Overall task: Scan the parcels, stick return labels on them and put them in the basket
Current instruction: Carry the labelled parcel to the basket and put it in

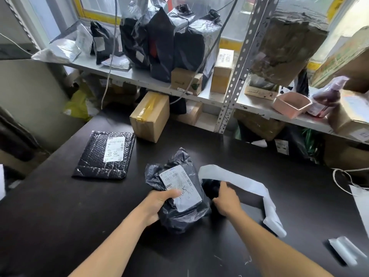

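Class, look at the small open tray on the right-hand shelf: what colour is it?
The tray is pale pink, shown best, and only, in the head view.

We have a single wide-angle view, worn on the head, looking forward and steeply down over a dark bench. It sits close: both forearms reach in from the bottom edge, and straight lines bend near the borders. Past the far edge of the bench we face a metal shelf under a window.
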`<state>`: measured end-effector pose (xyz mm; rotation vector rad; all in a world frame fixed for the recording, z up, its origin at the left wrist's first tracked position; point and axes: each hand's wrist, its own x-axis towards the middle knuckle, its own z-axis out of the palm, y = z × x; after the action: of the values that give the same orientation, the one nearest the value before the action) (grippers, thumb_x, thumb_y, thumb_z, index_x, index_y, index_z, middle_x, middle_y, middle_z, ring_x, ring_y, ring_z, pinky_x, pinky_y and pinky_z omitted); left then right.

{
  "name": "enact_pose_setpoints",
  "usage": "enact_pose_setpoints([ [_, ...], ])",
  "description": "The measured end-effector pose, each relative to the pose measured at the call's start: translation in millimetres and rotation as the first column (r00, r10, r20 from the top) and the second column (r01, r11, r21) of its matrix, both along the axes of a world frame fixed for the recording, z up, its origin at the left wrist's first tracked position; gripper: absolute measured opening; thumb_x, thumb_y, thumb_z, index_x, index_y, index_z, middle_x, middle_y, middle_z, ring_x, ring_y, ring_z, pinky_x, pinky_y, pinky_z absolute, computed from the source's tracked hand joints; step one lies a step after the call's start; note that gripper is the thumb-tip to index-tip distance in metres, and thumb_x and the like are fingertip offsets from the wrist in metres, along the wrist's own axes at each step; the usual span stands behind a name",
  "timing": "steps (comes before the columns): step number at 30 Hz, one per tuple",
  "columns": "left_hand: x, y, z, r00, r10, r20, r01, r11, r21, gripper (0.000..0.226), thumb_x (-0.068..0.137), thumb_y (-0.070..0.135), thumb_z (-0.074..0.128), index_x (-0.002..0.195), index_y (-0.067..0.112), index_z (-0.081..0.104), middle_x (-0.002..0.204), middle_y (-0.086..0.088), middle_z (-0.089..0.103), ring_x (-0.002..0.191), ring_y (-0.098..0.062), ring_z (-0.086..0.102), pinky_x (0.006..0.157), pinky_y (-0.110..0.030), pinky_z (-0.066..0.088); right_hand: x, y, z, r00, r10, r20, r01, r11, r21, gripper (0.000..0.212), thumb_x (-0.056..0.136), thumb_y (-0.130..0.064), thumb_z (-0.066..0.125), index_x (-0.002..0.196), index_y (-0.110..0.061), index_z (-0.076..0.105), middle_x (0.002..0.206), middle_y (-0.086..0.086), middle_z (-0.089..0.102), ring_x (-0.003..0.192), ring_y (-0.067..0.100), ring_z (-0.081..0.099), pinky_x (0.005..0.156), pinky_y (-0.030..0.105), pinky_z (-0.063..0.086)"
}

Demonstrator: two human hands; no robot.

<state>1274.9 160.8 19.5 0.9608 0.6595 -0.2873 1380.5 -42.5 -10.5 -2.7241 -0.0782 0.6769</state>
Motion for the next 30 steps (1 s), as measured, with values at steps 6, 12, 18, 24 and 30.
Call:
enact_pose_setpoints([
  [6,-10.9,26.0,8.4,0.999,-0.036,0.020,0.035,0.997,0.067,0.027,0.087,-0.007,0.063,0.112,0.001,0.070,0.111,-0.015,0.074,0.101,-0.029,0.072,0.080,-0.034,0.060,-42.2,-3.9,8.5,0.972,-0.108,-0.209,0.158,0.958,0.238,0.043,0.083,-0.013,0.059,0.121,-0.015,0.039,0.109,0.012,0.059,0.093,0.029,0.053,0.073,0.028,0.038],
  [12,-13.1,64.5,5.6,0.998,-0.054,-0.023,0.058,0.961,0.271,0.025,0.080,-0.008,0.073,0.101,0.005,0.075,0.103,-0.007,0.077,0.096,-0.020,0.073,0.094,-0.035,0.054,-82.6,11.4,31.0,0.952,-0.206,-0.225,0.286,0.856,0.430,0.012,0.070,-0.021,0.064,0.080,-0.018,0.058,0.069,-0.001,0.064,0.061,0.017,0.056,0.057,0.027,0.044],
  [18,-17.7,90.3,-3.3,0.999,0.031,0.021,-0.036,0.905,0.424,0.057,0.065,-0.008,0.085,0.117,0.006,0.066,0.102,-0.006,0.076,0.095,-0.021,0.073,0.083,-0.032,0.056,-106.7,60.8,80.9,0.918,-0.188,-0.350,0.388,0.617,0.685,0.010,0.084,0.000,0.061,0.075,-0.004,0.058,0.054,0.008,0.051,0.044,0.021,0.044,0.046,0.027,0.036],
  [24,-23.4,98.1,9.9,0.992,0.021,0.126,-0.079,0.879,0.471,0.064,0.066,-0.016,0.080,0.122,0.007,0.058,0.104,-0.008,0.073,0.084,-0.014,0.069,0.056,-0.014,0.051,-121.4,97.4,118.1,0.917,-0.088,-0.389,0.364,0.580,0.729,0.008,0.080,-0.001,0.056,0.076,-0.006,0.050,0.056,0.006,0.044,0.044,0.018,0.036,0.047,0.023,0.030],
  [30,-19.4,109.2,12.7,0.984,-0.011,0.177,-0.077,0.873,0.481,0.065,0.067,-0.016,0.080,0.123,0.006,0.056,0.103,-0.006,0.072,0.084,-0.013,0.069,0.056,-0.013,0.050,-126.5,110.0,137.9,0.917,-0.097,-0.387,0.365,0.595,0.716,0.017,0.074,-0.005,0.055,0.064,-0.012,0.044,0.056,0.007,0.042,0.045,0.018,0.035,0.047,0.022,0.030],
])
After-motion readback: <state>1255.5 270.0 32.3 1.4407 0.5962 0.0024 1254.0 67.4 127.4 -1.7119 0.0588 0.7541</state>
